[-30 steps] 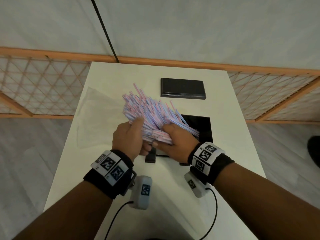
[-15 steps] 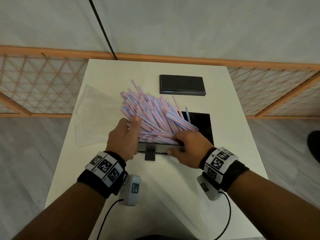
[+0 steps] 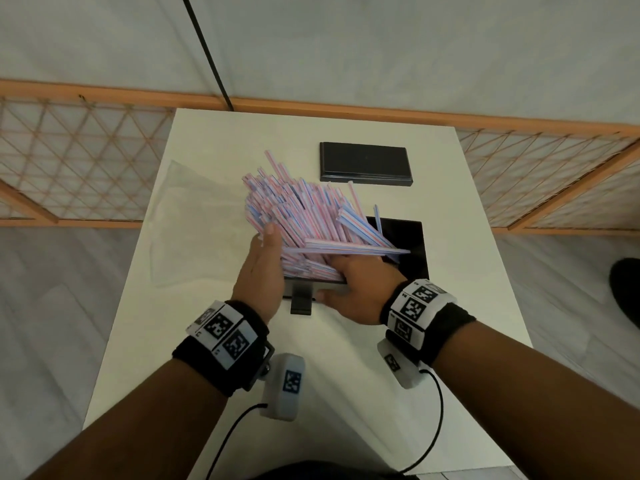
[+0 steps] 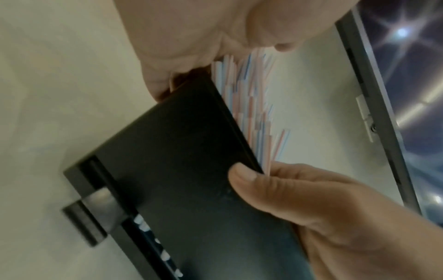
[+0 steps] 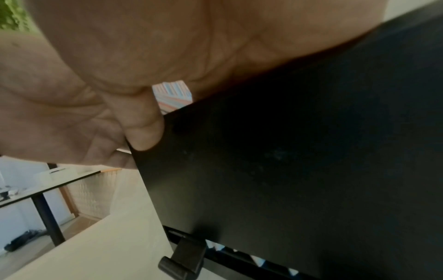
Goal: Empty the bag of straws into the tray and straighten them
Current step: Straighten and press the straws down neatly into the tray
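Observation:
A thick pile of pink, blue and white striped straws [image 3: 311, 216] lies fanned and askew in the black tray [image 3: 412, 244], its far ends sticking out past the tray's far left. My left hand [image 3: 263, 268] stands flat, fingers straight, pressed against the pile's left side at the tray's corner [image 4: 179, 170]. My right hand [image 3: 360, 289] is at the tray's near wall, with the thumb [image 4: 242, 172] on the outside and the fingers inside under the straws [image 4: 254, 104]. In the right wrist view the thumb [image 5: 141, 128] lies on the dark wall [image 5: 299, 151].
The empty clear bag [image 3: 194, 230] lies flat on the white table, left of the tray. A black rectangular lid [image 3: 365, 162] sits behind the tray. A small black tab [image 3: 301, 301] juts from the tray's near wall. Table edges lie close on both sides.
The bundle has gone down from both hands into the tray. My left hand has opened flat against the pile, and my right hand has shifted to the tray's near wall.

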`<action>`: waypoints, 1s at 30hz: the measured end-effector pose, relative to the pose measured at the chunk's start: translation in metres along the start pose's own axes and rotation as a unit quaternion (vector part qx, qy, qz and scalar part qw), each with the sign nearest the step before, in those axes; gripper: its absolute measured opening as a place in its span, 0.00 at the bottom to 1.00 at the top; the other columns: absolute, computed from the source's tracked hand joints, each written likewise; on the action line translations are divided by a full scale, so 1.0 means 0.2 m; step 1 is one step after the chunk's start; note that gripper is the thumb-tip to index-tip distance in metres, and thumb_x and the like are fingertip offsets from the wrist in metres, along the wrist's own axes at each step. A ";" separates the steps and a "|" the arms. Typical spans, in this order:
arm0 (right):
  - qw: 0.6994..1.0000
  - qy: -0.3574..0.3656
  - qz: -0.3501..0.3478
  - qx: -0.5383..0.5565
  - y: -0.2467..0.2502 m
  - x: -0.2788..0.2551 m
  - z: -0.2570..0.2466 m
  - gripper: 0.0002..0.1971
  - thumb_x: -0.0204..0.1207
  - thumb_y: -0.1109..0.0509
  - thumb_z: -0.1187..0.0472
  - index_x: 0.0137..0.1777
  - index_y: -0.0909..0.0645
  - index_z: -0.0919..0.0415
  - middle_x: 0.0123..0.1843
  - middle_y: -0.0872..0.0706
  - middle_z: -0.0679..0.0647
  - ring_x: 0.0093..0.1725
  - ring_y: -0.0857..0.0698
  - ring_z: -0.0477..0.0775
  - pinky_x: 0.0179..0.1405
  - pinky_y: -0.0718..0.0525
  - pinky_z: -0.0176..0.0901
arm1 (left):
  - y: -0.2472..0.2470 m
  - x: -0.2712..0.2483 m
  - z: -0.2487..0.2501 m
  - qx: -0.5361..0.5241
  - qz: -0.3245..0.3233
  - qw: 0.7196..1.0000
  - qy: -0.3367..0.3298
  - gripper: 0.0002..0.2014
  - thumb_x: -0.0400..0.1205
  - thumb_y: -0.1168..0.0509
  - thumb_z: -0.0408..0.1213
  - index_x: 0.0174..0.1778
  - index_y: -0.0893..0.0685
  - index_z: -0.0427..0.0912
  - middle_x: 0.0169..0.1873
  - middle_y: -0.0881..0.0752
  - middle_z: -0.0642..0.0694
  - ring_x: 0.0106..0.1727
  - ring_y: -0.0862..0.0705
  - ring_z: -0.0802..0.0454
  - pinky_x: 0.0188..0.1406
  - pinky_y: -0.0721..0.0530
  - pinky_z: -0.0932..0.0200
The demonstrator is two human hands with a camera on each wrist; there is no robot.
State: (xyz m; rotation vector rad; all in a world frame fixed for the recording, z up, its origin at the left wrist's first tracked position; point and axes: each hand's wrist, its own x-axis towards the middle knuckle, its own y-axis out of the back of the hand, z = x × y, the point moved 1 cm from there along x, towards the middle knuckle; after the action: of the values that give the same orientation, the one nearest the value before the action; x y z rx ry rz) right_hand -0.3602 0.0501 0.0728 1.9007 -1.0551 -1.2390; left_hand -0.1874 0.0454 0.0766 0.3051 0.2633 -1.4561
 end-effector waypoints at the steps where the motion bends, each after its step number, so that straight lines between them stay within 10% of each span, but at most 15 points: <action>1: 1.000 0.001 -0.006 0.002 0.00 0.00 0.00 0.34 0.71 0.38 0.29 0.76 0.28 0.42 0.71 0.19 0.47 0.70 0.21 0.56 0.67 0.19 0.54 | 0.00 0.01 0.00 -0.030 0.029 0.999 0.005 0.37 0.79 0.48 0.73 0.75 0.25 0.52 0.67 0.18 0.54 0.69 0.21 0.55 0.74 0.28 0.53; 7: 0.998 -0.020 -0.045 -0.042 0.01 0.01 -0.02 0.40 0.65 0.45 0.22 0.77 0.32 0.39 0.71 0.17 0.48 0.69 0.19 0.60 0.66 0.18 0.58 | 0.00 0.00 0.03 -0.006 0.081 0.995 -0.058 0.23 0.88 0.50 0.59 0.63 0.28 0.43 0.39 0.25 0.57 0.32 0.24 0.72 0.42 0.28 0.60; 13: 0.997 -0.034 -0.066 -0.031 0.05 0.03 -0.03 0.23 0.74 0.36 0.30 0.54 0.23 0.48 0.52 0.18 0.50 0.59 0.16 0.59 0.54 0.20 0.45 | 0.00 -0.02 0.02 0.007 0.055 0.996 -0.073 0.42 0.74 0.50 0.74 0.79 0.29 0.50 0.71 0.17 0.48 0.72 0.19 0.47 0.76 0.24 0.44; 19: 0.988 -0.004 -0.151 -0.015 0.19 0.01 -0.10 0.38 0.76 0.37 0.28 0.82 0.32 0.47 0.78 0.23 0.50 0.75 0.25 0.55 0.68 0.29 0.41 | 0.00 -0.03 0.05 -0.015 0.072 0.990 -0.119 0.31 0.82 0.47 0.59 0.70 0.25 0.37 0.56 0.15 0.37 0.52 0.16 0.46 0.57 0.20 0.53; 24: 0.977 -0.025 -0.208 -0.037 0.27 0.06 -0.12 0.39 0.77 0.38 0.29 0.83 0.33 0.49 0.82 0.28 0.49 0.79 0.29 0.53 0.76 0.34 0.45 | 0.04 -0.01 0.06 -0.009 0.113 0.987 -0.115 0.30 0.81 0.45 0.48 0.80 0.32 0.44 0.66 0.16 0.36 0.64 0.17 0.40 0.68 0.21 0.42; 28: 0.974 -0.023 -0.216 -0.058 0.26 0.08 -0.15 0.37 0.78 0.38 0.30 0.82 0.31 0.51 0.81 0.27 0.50 0.78 0.29 0.53 0.74 0.34 0.44 | 0.06 0.00 0.02 0.070 0.078 0.981 -0.163 0.26 0.83 0.49 0.48 0.69 0.20 0.35 0.52 0.15 0.27 0.46 0.15 0.38 0.49 0.19 0.44; 30: 0.974 -0.020 -0.215 -0.071 0.25 0.08 -0.16 0.36 0.78 0.39 0.30 0.80 0.29 0.51 0.80 0.26 0.50 0.77 0.28 0.54 0.73 0.33 0.45 | 0.06 0.00 -0.01 0.074 0.051 0.985 -0.145 0.29 0.84 0.50 0.55 0.73 0.21 0.41 0.54 0.13 0.32 0.54 0.15 0.31 0.55 0.18 0.39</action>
State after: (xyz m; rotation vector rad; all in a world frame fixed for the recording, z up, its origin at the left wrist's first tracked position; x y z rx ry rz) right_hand -0.3412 0.0134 0.1187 2.0632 -0.5660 -1.5479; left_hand -0.1757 0.0466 0.0743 0.2184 -0.0950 -1.4010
